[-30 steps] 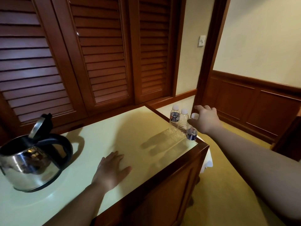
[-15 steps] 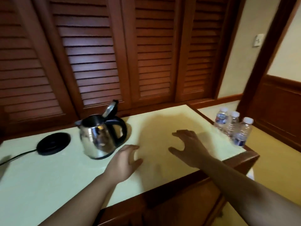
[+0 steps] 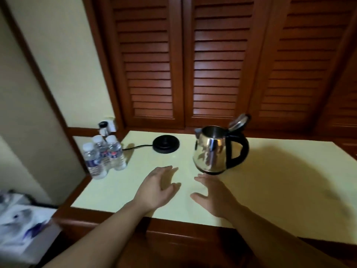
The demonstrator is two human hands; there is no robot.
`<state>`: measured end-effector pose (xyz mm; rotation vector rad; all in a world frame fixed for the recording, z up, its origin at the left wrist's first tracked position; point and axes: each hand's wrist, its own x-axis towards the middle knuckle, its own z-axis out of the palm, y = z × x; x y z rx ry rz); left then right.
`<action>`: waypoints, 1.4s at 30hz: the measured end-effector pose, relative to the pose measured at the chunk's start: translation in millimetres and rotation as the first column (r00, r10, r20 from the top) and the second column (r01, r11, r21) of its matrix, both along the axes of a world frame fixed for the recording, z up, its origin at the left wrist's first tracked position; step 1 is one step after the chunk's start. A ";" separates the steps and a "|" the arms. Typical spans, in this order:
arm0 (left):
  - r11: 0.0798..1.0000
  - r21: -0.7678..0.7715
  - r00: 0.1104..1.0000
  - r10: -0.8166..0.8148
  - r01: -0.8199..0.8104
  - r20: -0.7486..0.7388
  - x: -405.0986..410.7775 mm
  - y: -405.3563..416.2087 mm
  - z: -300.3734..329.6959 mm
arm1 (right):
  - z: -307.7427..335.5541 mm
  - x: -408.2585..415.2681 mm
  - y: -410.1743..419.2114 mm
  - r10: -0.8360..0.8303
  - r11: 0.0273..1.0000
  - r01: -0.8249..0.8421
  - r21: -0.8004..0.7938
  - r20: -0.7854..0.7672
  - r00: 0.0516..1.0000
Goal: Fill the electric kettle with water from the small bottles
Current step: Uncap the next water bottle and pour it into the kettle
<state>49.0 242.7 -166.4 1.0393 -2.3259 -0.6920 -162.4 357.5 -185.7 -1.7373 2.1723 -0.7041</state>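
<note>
The polished stainless-steel electric kettle (image 3: 212,151) with black plastic handle stands upright near the middle of the pale yellow worktop (image 3: 280,180), toward its rear edge, lid hinged open. Its steel body is rigid and likely smooth to the touch; take hold at the black loop handle on its right side. It probably weighs little while empty and will grow heavier as it fills.

The three small clear plastic water bottles (image 3: 105,153) with white caps and blue labels stand clustered, touching one another, at the worktop's left edge. They appear full, light and thin-walled (the walls may yield under a squeeze); grasp each at mid-body and twist the cap.

The round black kettle base (image 3: 166,144) sits near the rear edge, between bottles and kettle, off which the kettle stands.

The left hand (image 3: 156,188) and right hand (image 3: 214,196) are both released, fingers spread above the worktop's front area, grasping nothing.
</note>
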 end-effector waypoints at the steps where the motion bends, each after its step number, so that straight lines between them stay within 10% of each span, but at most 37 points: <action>1: 0.999 0.007 0.999 0.049 -0.049 0.003 12.3 -4.6 -1.7 | -4.4 7.8 -7.2 0.018 1.000 -0.019 -0.006 -0.016 1.000; 11: 0.775 0.163 0.759 0.631 -0.610 -0.159 103.5 -53.7 -24.9 | -23.9 18.4 -25.3 0.062 0.989 -0.039 0.140 -0.163 0.985; 19: 0.561 0.350 0.514 0.828 -0.750 -0.227 124.0 -90.9 -9.3 | -18.0 18.5 -17.3 0.060 0.993 -0.045 0.111 -0.141 0.988; 32: 0.727 0.303 0.680 0.685 -0.616 -0.262 121.9 -93.0 -14.6 | -27.4 15.3 -19.2 0.005 0.999 -0.001 0.054 -0.077 0.997; 42: 0.957 0.214 0.936 0.247 -0.196 -0.250 59.1 -52.2 -22.0 | -24.4 14.5 -18.3 -0.043 0.998 0.041 0.048 0.036 0.998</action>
